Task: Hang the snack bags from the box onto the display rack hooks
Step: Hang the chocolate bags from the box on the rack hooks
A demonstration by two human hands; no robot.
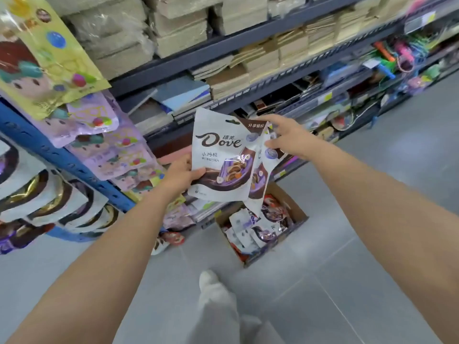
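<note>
Two hands: the left hand (182,176) grips the lower left edge of the front Dove bag (223,155), thumb on its face; the right hand (289,140) pinches the upper right corner of the rear bags (260,177) fanned out behind it.
Where the bags are: held in the air between both hands, upright and tilted a little, above the box.
How they will handle: light, soft foil pouches, I would judge; smooth and a bit slippery, with loose sweets inside that shift, so they flop if held by one corner.
Where to hold: by the flat top seam beside the dark hang slot (232,122), keeping the slot itself clear for the hook.
Shoe: a pale shoe (208,279) stands on the floor below the hands.
Box: an open cardboard box (299,216) on the floor beneath and just beyond the hands, with many more bags (248,230) heaped inside.
Display rack: to the left of the left hand, a blue upright (62,155) with crowded rows of hung bags (106,157); the hooks are hidden behind them, so a free one cannot be picked out.
Edges: the box rim underfoot and the hung packs beside the left forearm look easy to knock.
Open room: grey floor (372,219) to the right of the right hand.
Beyond: dark shelving (248,36) stacked with paper goods, past both hands.
</note>
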